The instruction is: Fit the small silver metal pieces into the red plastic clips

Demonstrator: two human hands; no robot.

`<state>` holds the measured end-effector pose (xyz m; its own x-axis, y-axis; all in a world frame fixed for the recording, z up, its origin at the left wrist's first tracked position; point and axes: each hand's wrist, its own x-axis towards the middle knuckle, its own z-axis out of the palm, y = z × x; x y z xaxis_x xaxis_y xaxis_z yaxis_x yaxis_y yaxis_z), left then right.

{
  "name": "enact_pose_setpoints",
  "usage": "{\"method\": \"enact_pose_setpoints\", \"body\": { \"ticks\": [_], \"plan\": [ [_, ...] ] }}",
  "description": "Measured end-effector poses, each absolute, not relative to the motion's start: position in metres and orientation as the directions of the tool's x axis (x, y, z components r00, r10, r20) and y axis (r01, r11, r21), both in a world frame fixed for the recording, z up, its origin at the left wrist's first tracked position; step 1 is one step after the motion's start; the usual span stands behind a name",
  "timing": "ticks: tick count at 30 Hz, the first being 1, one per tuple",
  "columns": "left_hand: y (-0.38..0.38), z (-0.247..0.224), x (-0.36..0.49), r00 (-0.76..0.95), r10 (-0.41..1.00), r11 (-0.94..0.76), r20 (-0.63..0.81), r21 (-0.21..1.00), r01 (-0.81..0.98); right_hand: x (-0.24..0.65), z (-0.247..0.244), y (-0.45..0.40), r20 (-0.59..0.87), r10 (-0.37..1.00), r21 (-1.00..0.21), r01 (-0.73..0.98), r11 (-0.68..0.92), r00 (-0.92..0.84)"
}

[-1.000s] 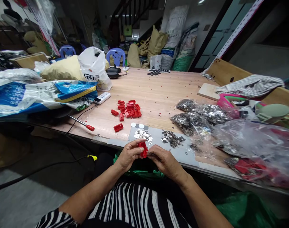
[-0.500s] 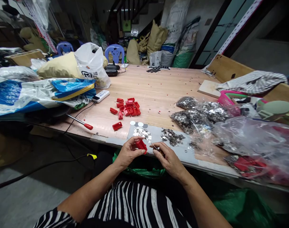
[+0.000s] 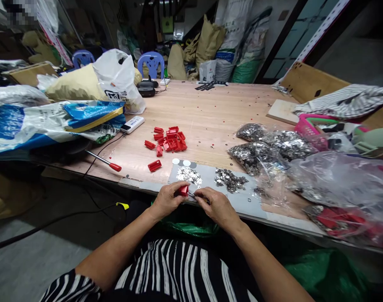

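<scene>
Between the thumb and fingers of my left hand (image 3: 169,200) is a small red plastic housing (image 3: 184,191), held just over the table's front edge. My right hand (image 3: 217,206) grips a thin metal-tipped hand tool (image 3: 192,194), whose tip points left and meets the housing's right end; most of its handle is hidden by my fingers. Behind my hands lie a pile of shiny silver metal pieces (image 3: 189,176) and a darker pile of metal pieces (image 3: 231,180) on a grey sheet (image 3: 207,170). Farther left sit several more red plastic housings (image 3: 172,141), with one lone housing (image 3: 154,165) nearer me.
Clear bags of metal parts (image 3: 257,157) and a pink basket (image 3: 307,126) crowd the right side. A red-tipped lever (image 3: 115,167) juts out at left, near a white handheld device (image 3: 133,124) and large sacks (image 3: 53,121). A green bag (image 3: 191,228) hangs below the edge.
The red housing has turned in my left hand, and my right hand has moved left, bringing the tool's tip against it. The view has shifted slightly.
</scene>
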<state>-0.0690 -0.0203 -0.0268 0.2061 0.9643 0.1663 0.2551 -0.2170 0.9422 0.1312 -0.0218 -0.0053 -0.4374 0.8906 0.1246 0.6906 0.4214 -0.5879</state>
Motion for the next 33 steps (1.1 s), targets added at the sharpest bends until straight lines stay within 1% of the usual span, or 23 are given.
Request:
{"method": "enact_pose_setpoints", "body": {
  "ticks": [6,9,13,16,18,21,24,28,31,33],
  "plan": [
    [-0.018,-0.023,-0.07,0.193,0.973,-0.159,0.125,0.972,0.172,0.13,-0.008,-0.019,0.138,0.865,-0.575,0.672,0.467,-0.483],
    [-0.018,-0.022,-0.07,0.193,0.974,-0.155,0.12,0.972,0.177,0.129,-0.009,-0.02,0.137,0.863,-0.556,0.684,0.473,-0.486],
    [-0.019,-0.023,-0.068,0.176,0.98,-0.123,0.095,0.98,0.158,0.121,-0.01,-0.027,0.137,0.87,-0.495,0.728,0.474,-0.473],
    [-0.019,-0.024,-0.067,0.15,0.985,-0.106,0.084,0.983,0.149,0.11,-0.009,-0.035,0.122,0.898,-0.423,0.796,0.433,-0.424],
    [-0.018,-0.026,-0.067,0.148,0.985,-0.112,0.088,0.98,0.167,0.106,-0.008,-0.038,0.118,0.914,-0.413,0.818,0.401,-0.389],
    [-0.018,-0.026,-0.068,0.175,0.979,-0.14,0.104,0.967,0.212,0.105,-0.009,-0.038,0.114,0.92,-0.466,0.798,0.382,-0.374],
    [-0.02,-0.024,-0.069,0.185,0.976,-0.156,0.119,0.967,0.201,0.112,-0.009,-0.035,0.119,0.923,-0.547,0.751,0.368,-0.366],
    [-0.027,-0.018,-0.068,0.149,0.98,-0.153,0.135,0.981,0.119,0.124,-0.007,-0.035,0.174,0.911,-0.662,0.64,0.39,-0.375],
    [-0.033,-0.011,-0.066,0.111,0.987,-0.124,0.12,0.992,0.028,0.131,0.001,-0.038,0.102,0.913,-0.735,0.589,0.337,-0.394],
    [-0.036,-0.006,-0.063,0.102,0.994,-0.04,0.048,0.996,-0.083,0.133,0.008,-0.041,0.044,0.902,-0.785,0.544,0.296,-0.429]
  ]
}}
